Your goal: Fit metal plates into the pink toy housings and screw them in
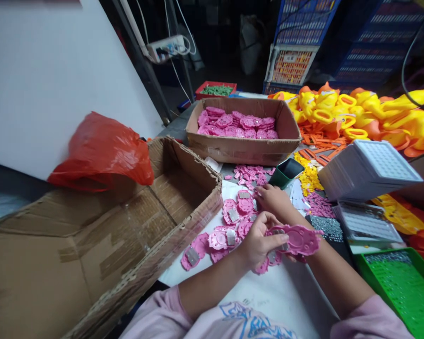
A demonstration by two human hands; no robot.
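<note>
My left hand (pixel 263 241) is closed around a pink plastic casing half (pixel 300 239), thumb on top. The casing has a scalloped edge, a round recess and a metal plate partly under my thumb. Beyond it, my right hand (pixel 273 200) reaches forward over the white work surface, fingers stretched out beside a heap of small pink plastic pieces (pixel 249 173). Its fingertips are partly hidden. A dark green cup (pixel 286 173) stands just past that hand. More pink casings with metal plates (pixel 222 238) lie loosely left of my hands.
A cardboard box (pixel 243 149) of pink casings stands ahead. On the left lies a large open carton (pixel 109 240) with a red plastic bag (pixel 106 153) over its edge. Yellow duck-like parts (pixel 356 110), a white tray stack (pixel 363 167) and a green tray (pixel 403 292) are right.
</note>
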